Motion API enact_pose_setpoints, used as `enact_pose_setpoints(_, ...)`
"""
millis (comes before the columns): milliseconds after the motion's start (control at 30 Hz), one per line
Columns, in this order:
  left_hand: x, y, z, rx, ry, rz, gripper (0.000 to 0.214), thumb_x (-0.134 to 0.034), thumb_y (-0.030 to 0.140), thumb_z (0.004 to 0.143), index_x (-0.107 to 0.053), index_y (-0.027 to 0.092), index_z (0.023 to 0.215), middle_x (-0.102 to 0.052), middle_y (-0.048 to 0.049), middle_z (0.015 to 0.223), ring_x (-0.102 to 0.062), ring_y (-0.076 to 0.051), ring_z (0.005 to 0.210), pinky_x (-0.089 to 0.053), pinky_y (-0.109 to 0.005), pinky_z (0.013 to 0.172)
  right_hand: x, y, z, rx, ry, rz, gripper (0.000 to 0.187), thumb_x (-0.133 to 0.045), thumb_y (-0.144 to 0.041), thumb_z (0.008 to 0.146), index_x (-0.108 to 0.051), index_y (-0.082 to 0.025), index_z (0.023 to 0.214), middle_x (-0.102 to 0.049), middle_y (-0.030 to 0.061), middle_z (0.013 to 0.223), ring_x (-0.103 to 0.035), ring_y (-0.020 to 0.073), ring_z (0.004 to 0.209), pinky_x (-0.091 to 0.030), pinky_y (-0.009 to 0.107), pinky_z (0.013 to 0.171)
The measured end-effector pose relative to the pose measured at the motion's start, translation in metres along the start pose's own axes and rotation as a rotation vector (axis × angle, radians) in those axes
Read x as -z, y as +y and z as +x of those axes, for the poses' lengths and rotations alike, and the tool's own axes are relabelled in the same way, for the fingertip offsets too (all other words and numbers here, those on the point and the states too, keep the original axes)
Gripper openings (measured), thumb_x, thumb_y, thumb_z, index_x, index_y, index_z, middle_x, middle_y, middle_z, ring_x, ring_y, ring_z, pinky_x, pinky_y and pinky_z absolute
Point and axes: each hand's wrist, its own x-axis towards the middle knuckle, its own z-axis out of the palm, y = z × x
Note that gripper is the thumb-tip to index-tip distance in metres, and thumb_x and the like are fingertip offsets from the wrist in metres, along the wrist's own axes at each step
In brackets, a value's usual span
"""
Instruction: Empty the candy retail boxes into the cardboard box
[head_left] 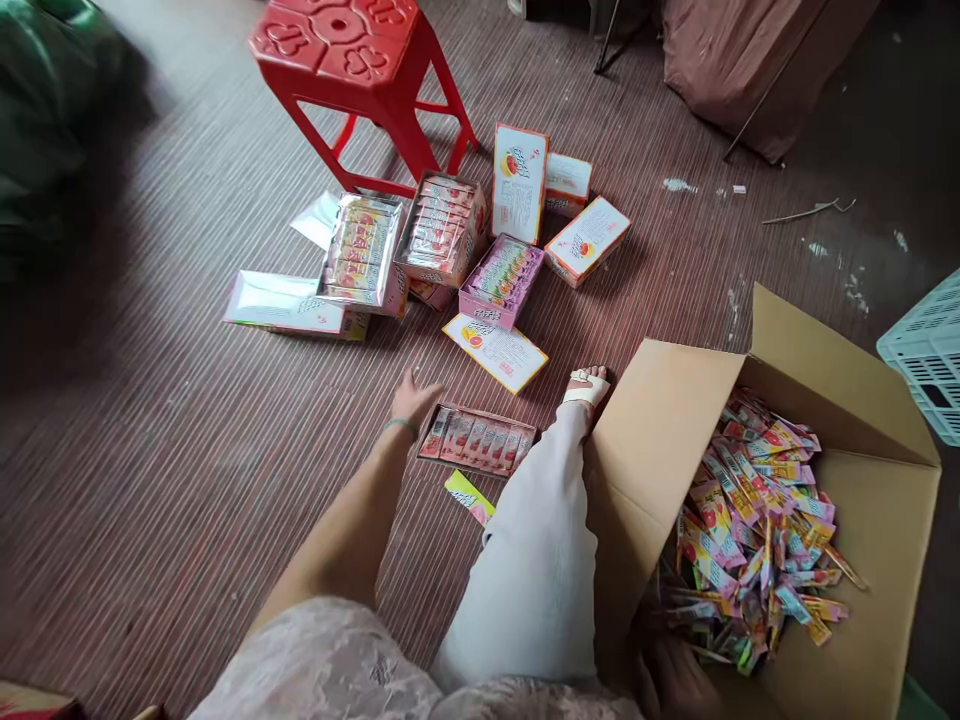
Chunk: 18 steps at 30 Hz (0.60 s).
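My left hand (414, 400), a green band at its wrist, is over the floor with thumb and fingers apart and nothing in it. Just right of it lies an open flat box (478, 440) holding a row of reddish sachets. A green and pink packet piece (470, 497) lies below that box, partly behind my trouser leg. My right hand (679, 682) is low in shadow at the near side of a large open carton (874, 530); its fingers are too dark to read. Inside the carton is a heap of loose colourful sachets (750, 530).
Ahead stand open boxes of sachets (442, 225) and a purple box (501, 280), among white cartons (519, 180) and a white lid (495, 352). A red plastic stool (341, 50) is behind them. A white crate (926, 340) stands at the right. My foot (586, 385) is beside the carton flap.
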Motion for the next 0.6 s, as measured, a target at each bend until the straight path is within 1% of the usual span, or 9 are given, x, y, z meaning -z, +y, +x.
enact_pose_setpoints(67,-0.012,0.063,0.018,-0.206,0.22,0.166,0.121,-0.083,0.061,0.069,-0.029,0.011,0.165,-0.034,-0.0306,0.166,-0.027,-0.048,0.158,-0.026,-0.061,0.127,0.002,-0.005,0.0,-0.041,-0.028,0.006,0.024,-0.059,-0.033,0.09,-0.077,-0.033,0.104,-0.08,0.0068,0.099,-0.078,0.0373,0.087,-0.064,0.047,0.075)
enact_pose_setpoints(100,-0.02,0.093,0.025,-0.321,0.245,0.228,0.123,-0.082,0.067,0.07,-0.027,0.013,0.167,-0.029,-0.0291,0.169,-0.023,-0.048,0.159,-0.024,-0.061,0.128,0.003,-0.007,0.0,-0.068,-0.046,0.02,0.024,-0.058,-0.033,0.09,-0.078,-0.033,0.103,-0.08,0.007,0.099,-0.077,0.0379,0.089,-0.064,0.048,0.076)
enact_pose_setpoints(133,-0.029,0.121,0.03,-0.397,0.238,0.274,0.123,-0.082,0.071,0.07,-0.029,0.016,0.167,-0.024,-0.0273,0.172,-0.019,-0.048,0.16,-0.022,-0.061,0.128,0.004,-0.009,0.0,-0.097,-0.062,0.036,0.024,-0.057,-0.034,0.091,-0.078,-0.034,0.102,-0.08,0.007,0.099,-0.077,0.0383,0.089,-0.064,0.049,0.077)
enact_pose_setpoints(167,-0.039,0.146,0.033,-0.413,0.197,0.315,0.125,-0.084,0.072,0.068,-0.031,0.017,0.166,-0.02,-0.0265,0.173,-0.017,-0.049,0.16,-0.021,-0.061,0.128,0.004,-0.01,0.0,-0.131,-0.074,0.053,0.024,-0.058,-0.035,0.091,-0.079,-0.035,0.102,-0.08,0.0069,0.099,-0.077,0.0388,0.09,-0.064,0.05,0.078)
enact_pose_setpoints(233,-0.059,0.182,0.034,-0.369,0.111,0.362,0.127,-0.088,0.071,0.066,-0.032,0.017,0.166,-0.008,-0.0261,0.176,-0.015,-0.052,0.159,-0.021,-0.064,0.127,0.005,-0.012,-0.001,-0.207,-0.078,0.083,0.023,-0.06,-0.038,0.09,-0.08,-0.038,0.102,-0.08,0.0069,0.099,-0.077,0.0401,0.092,-0.064,0.052,0.08)
enact_pose_setpoints(300,-0.076,0.199,0.033,-0.306,0.085,0.38,0.124,-0.089,0.068,0.07,-0.032,0.012,0.165,0.005,-0.0283,0.175,-0.013,-0.055,0.156,-0.019,-0.068,0.124,0.004,-0.012,-0.003,-0.259,-0.078,0.126,0.023,-0.062,-0.043,0.09,-0.08,-0.041,0.105,-0.08,0.0069,0.101,-0.077,0.0416,0.093,-0.064,0.055,0.081)
enact_pose_setpoints(367,-0.087,0.204,0.032,-0.291,0.104,0.399,0.116,-0.086,0.064,0.077,-0.033,0.005,0.162,0.011,-0.032,0.173,-0.009,-0.057,0.154,-0.016,-0.073,0.12,0.004,-0.011,-0.005,-0.287,-0.097,0.185,0.024,-0.063,-0.046,0.09,-0.081,-0.045,0.106,-0.08,0.0065,0.1,-0.076,0.0422,0.092,-0.064,0.057,0.08)
enact_pose_setpoints(500,-0.091,0.202,0.028,-0.371,0.062,0.519,0.101,-0.083,0.051,0.087,-0.032,-0.003,0.156,0.004,-0.0318,0.171,0.007,-0.056,0.154,-0.013,-0.072,0.118,0.005,-0.012,-0.007,-0.416,-0.138,0.26,0.022,-0.064,-0.05,0.09,-0.08,-0.051,0.105,-0.08,0.0051,0.102,-0.075,0.0443,0.095,-0.062,0.065,0.087)
enact_pose_setpoints(600,-0.086,0.206,0.025,-0.405,0.006,0.636,0.086,-0.08,0.039,0.089,-0.039,0.0,0.154,-0.008,-0.0295,0.17,-0.002,-0.054,0.153,-0.019,-0.07,0.116,0.005,-0.011,-0.008,-0.484,-0.159,0.318,0.022,-0.068,-0.054,0.086,-0.08,-0.056,0.105,-0.08,0.0028,0.105,-0.074,0.0458,0.099,-0.061,0.068,0.09)
